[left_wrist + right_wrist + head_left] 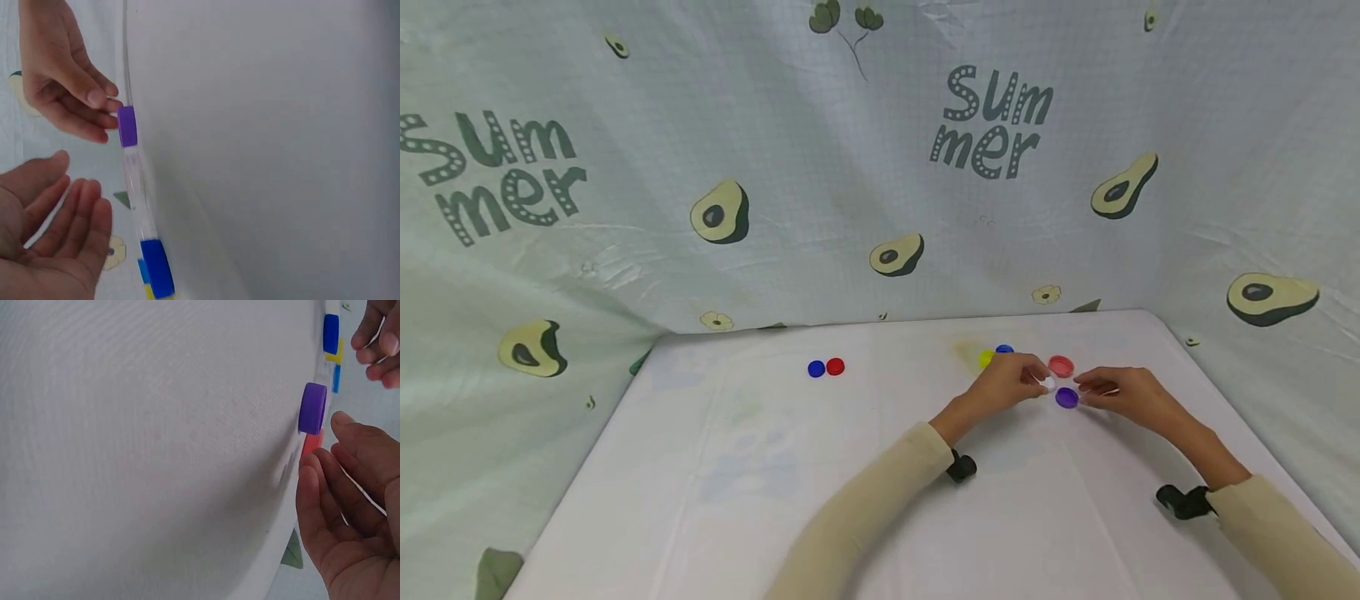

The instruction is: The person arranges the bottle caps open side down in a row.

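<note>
My left hand [1003, 385] is over the right part of the table, fingertips right at a small white round disc [1048, 384]. In the left wrist view that hand's fingers [87, 219] are loosely bent with nothing between them. My right hand [1126, 393] hovers just right of a purple ring-like cap [1067, 397]. The right wrist view shows its relaxed fingers [315, 506] beside the purple cap, holding nothing. A red round cap [1061, 366] lies behind the purple one. A dark blue cap [157, 269] near the left hand is hidden by it in the head view.
Behind the left hand lie a yellow disc [986, 358] and a blue disc [1004, 349]. Farther left, a dark blue disc [816, 368] and a red disc [835, 367] sit side by side on the white table [760, 500]. A printed curtain [820, 167] hangs behind the table.
</note>
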A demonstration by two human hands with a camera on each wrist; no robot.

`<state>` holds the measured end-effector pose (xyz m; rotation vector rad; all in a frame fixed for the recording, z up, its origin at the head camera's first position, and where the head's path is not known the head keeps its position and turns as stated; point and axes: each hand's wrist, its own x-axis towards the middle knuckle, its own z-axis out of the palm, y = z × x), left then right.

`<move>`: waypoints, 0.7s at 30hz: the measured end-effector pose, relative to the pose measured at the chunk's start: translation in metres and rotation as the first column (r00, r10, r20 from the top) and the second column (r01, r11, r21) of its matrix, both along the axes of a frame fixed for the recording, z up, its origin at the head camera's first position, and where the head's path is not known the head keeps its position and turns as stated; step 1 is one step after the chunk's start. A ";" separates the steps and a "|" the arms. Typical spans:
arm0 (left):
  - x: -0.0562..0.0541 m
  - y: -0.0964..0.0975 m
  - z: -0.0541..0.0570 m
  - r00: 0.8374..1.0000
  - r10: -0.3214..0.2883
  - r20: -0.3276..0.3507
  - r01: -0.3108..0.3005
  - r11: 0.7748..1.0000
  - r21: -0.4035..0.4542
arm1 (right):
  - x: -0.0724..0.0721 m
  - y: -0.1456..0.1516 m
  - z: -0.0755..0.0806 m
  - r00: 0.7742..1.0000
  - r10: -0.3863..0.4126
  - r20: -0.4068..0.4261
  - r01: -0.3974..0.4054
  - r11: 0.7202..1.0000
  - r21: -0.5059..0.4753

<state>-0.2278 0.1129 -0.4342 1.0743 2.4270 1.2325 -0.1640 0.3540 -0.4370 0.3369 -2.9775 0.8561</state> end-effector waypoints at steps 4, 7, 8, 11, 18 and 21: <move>0.005 0.013 0.000 0.997 0.074 0.037 -0.072 0.996 -0.045 | -0.003 -0.004 0.000 0.999 -0.021 0.043 0.022 1.000 -0.011; 0.008 0.020 0.001 0.993 0.090 0.075 -0.087 0.995 -0.043 | -0.005 -0.005 0.000 0.997 -0.040 0.063 0.040 0.999 -0.004; 0.009 0.022 0.001 0.992 0.094 0.082 -0.091 0.995 -0.044 | -0.006 -0.005 0.000 0.997 -0.045 0.067 0.046 0.999 -0.002; 0.012 0.027 0.002 0.987 0.126 0.100 -0.120 0.991 -0.060 | -0.007 -0.004 0.000 0.996 -0.043 0.074 0.043 0.999 -0.005; 0.017 0.031 0.002 0.971 0.214 0.110 -0.198 0.970 -0.142 | -0.006 -0.005 -0.006 0.994 -0.016 0.109 0.021 0.999 -0.045; 0.017 0.033 0.001 0.969 0.231 0.089 -0.214 0.962 -0.170 | -0.005 -0.008 -0.005 0.995 -0.010 0.098 0.015 0.999 -0.049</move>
